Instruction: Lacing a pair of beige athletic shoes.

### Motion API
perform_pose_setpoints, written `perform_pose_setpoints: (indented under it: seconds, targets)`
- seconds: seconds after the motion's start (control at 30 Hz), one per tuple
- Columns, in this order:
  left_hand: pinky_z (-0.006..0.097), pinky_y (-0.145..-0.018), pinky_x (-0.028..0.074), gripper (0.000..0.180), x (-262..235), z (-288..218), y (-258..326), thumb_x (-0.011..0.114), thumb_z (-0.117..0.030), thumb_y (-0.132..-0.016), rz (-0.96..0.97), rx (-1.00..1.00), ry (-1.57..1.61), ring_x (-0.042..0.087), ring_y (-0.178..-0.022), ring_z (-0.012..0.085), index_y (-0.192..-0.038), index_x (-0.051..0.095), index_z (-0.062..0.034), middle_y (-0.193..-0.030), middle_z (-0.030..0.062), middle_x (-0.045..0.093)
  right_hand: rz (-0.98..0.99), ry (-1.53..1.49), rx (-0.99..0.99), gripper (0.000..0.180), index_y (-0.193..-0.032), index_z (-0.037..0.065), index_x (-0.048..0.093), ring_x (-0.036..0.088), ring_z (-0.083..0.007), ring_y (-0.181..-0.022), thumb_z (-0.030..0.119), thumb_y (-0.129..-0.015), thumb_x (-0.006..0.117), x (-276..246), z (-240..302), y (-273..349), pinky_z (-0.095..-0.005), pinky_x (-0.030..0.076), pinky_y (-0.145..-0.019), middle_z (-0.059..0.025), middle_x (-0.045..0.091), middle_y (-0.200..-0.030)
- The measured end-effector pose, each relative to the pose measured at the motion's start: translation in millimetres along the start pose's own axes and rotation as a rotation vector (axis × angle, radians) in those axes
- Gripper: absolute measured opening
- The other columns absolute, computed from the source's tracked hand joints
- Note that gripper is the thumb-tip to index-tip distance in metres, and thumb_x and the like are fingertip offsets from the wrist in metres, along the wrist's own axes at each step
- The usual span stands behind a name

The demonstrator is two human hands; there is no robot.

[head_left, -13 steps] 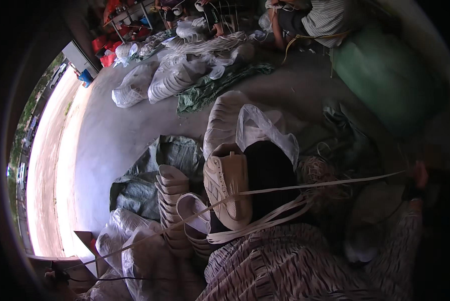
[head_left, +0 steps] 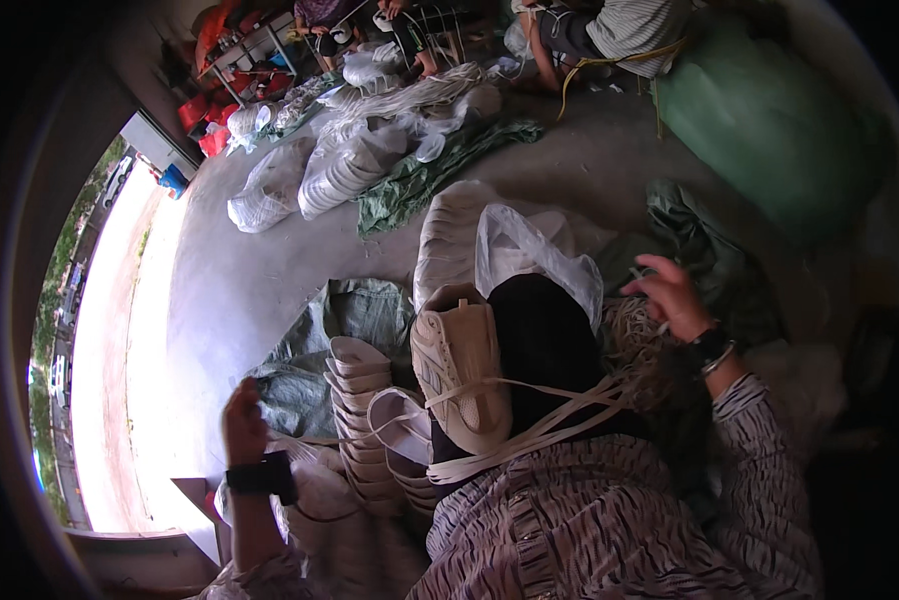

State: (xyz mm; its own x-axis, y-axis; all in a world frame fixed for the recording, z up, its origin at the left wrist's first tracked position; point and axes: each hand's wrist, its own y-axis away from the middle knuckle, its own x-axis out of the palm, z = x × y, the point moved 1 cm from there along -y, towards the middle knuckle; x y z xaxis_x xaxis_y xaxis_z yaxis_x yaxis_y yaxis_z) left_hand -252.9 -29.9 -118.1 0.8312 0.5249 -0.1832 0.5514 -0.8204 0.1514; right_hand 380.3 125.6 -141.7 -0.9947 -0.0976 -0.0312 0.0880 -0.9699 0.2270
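Observation:
A beige sneaker (head_left: 457, 365) stands toe toward me on my lap, against my black-clothed leg. One flat beige shoelace (head_left: 529, 386) crosses its toe, slack, and several more lie across my lap beside it. My right hand (head_left: 672, 298) is raised right of the shoe, fingers curled, with a light strip like lace at the fingertips. My left hand (head_left: 243, 425) is up at the left, apart from the shoe, fingers drawn together. It is dim and blurred, so what it holds is unclear.
Nested beige shoe parts (head_left: 359, 410) stack left of my lap, near a green woven sack (head_left: 329, 310). A clear plastic bag (head_left: 544, 255) lies beyond my knee, tangled laces (head_left: 634, 345) to its right. Farther off are bagged shoe parts (head_left: 344, 170), seated people and a large green sack (head_left: 769, 140).
Both hands have come inward and up from wide apart. The shoelace, stretched taut across the shoe before, now hangs slack. The shoe stays on my lap.

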Motion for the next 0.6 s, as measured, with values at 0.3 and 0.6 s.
perform_pose_setpoints:
  seconds: [0.3, 0.6]
  targets:
    - [0.026, -0.049, 0.045, 0.028, 291.3, -47.3, 97.7, 0.051, -0.024, -0.091, 0.645, 0.24, -0.567, 0.055, -0.051, 0.0112, -0.094, 0.062, 0.0011, -0.062, 0.0068, 0.057, 0.334, 0.596, -0.549, 0.006, -0.081, 0.004, 0.059, 0.062, -0.0334, -0.07, 0.01, -0.08, 0.059, 159.4, 0.4, 45.3, -0.0385, 0.049, -0.059, -0.0162, 0.061, -0.071]
    - [0.042, -0.061, 0.052, 0.024, 304.9, -21.1, 79.7, 0.056, -0.027, -0.082, 0.943, 0.899, -1.423, 0.064, -0.073, 0.0336, -0.077, 0.065, -0.0043, -0.072, 0.018, 0.063, 0.342, 0.747, -0.569, 0.01, -0.083, 0.009, 0.058, 0.061, -0.0333, -0.066, 0.019, -0.083, 0.056, 175.3, -5.7, 56.4, -0.0416, 0.049, -0.058, -0.0122, 0.061, -0.069]
